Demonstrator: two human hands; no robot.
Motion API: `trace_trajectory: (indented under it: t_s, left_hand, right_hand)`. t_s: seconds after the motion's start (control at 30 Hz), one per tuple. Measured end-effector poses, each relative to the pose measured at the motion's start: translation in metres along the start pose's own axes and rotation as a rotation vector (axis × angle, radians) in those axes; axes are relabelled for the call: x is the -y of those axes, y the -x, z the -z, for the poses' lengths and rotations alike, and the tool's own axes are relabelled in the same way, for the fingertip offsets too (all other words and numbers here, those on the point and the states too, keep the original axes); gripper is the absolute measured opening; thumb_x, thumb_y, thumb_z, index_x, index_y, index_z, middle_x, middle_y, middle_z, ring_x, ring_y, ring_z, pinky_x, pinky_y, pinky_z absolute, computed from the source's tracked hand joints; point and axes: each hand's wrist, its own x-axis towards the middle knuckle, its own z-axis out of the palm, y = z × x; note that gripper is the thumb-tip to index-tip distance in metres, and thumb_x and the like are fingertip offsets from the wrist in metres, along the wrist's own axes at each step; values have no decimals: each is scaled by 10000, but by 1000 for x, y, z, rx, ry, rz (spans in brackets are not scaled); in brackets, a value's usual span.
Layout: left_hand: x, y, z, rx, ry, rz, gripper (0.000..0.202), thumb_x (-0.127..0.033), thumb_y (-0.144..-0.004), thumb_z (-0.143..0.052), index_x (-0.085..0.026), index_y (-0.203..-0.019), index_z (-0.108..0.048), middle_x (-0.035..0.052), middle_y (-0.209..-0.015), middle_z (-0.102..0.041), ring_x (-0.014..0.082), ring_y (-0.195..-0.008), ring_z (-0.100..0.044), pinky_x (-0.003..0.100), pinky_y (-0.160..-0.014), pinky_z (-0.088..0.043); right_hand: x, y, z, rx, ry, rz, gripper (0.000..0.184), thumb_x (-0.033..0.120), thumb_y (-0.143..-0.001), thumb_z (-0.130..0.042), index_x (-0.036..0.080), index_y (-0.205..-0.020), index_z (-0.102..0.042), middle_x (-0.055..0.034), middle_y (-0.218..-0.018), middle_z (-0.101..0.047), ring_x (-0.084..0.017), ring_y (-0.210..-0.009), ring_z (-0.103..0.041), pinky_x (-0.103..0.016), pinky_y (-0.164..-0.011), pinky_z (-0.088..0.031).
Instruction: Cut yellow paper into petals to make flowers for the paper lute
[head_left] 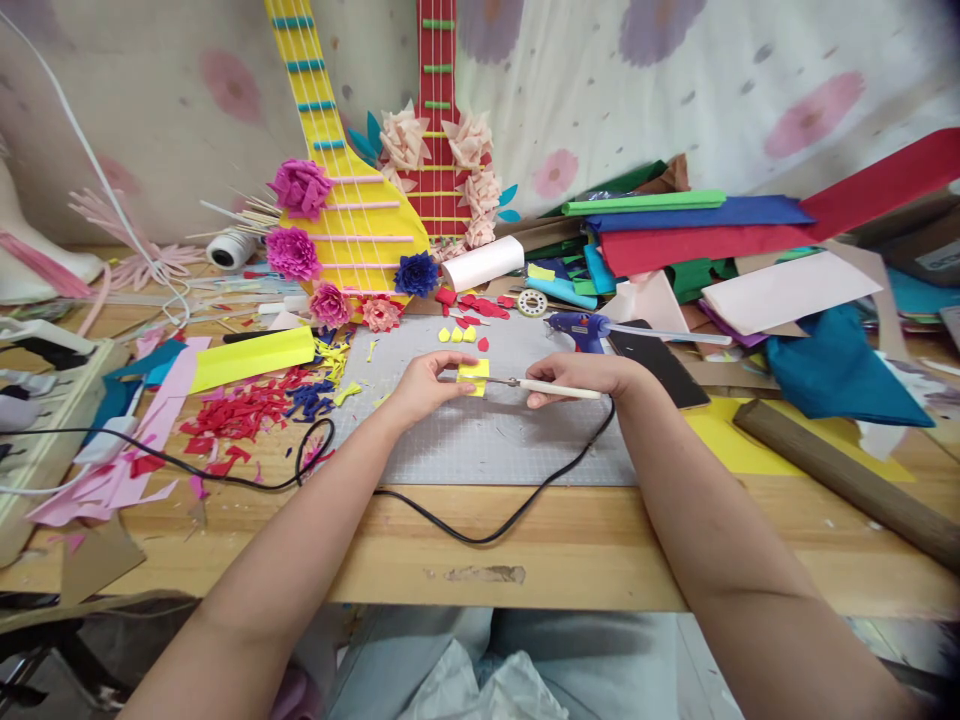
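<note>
My left hand (431,388) pinches a small yellow paper piece (473,371) between thumb and fingers above the grey cutting mat (420,450). From the right, my right hand (574,374) grips a pair of scissors (559,388) with pale handles, their blades at the yellow paper. Just beyond my hands lie several small yellow paper pieces (457,335) and a red paper petal (483,344). A purple glue gun (581,328) rests behind my right hand, near a dark flat slab (660,365).
Guitar-shaped paper crafts, one yellow (367,215) and one red (437,150), stand at the back. Red scraps (240,415) cover the left side. A black cable (480,540) loops across the front. Folded coloured paper (697,245) and a brown roll (847,480) lie right.
</note>
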Motion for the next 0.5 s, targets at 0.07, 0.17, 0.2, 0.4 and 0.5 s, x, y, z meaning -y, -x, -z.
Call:
trace_trajectory:
  t_s: [0.07, 0.17, 0.2, 0.4, 0.5]
  left_hand:
    - [0, 0, 0, -1, 3, 5, 441, -265, -512, -789, -142, -917, -669, 77, -956, -676, 201, -926, -602, 358, -850, -457]
    - [0, 0, 0, -3, 13, 8, 446, -253, -508, -789, -137, -921, -667, 79, -956, -676, 201, -927, -601, 361, -856, -454]
    - [0, 0, 0, -3, 16, 9, 444, -249, -507, -790, -138, -919, -667, 77, -958, -677, 201, -932, -600, 359, -858, -453]
    - [2, -1, 2, -16, 9, 9, 454, -212, -499, -784, -153, -933, -666, 72, -1002, -675, 209, -976, -593, 368, -900, -433]
    - [3, -1, 6, -22, -4, 8, 471, -192, -498, -778, -157, -953, -660, 73, -1020, -671, 211, -998, -586, 368, -917, -423]
  right_hand:
    - [0, 0, -1, 1, -8, -13, 511, 672, -641, -575, 166, -659, -506, 44, -573, -416, -83, -543, -341, -240, -517, -236]
    - [-1, 0, -1, 4, -40, -24, 506, 667, -644, -577, 167, -655, -499, 53, -534, -406, -74, -505, -340, -237, -496, -225]
    - [-1, 0, -1, 4, -51, -25, 505, 665, -643, -578, 166, -657, -501, 54, -530, -409, -73, -498, -343, -235, -492, -226]
    - [-3, -1, -2, 5, -96, -20, 493, 646, -631, -600, 165, -628, -493, 56, -503, -426, -65, -468, -352, -225, -468, -232]
    - [-5, 0, -2, 10, -118, -19, 487, 641, -630, -603, 167, -632, -488, 55, -496, -434, -63, -457, -356, -221, -458, -232]
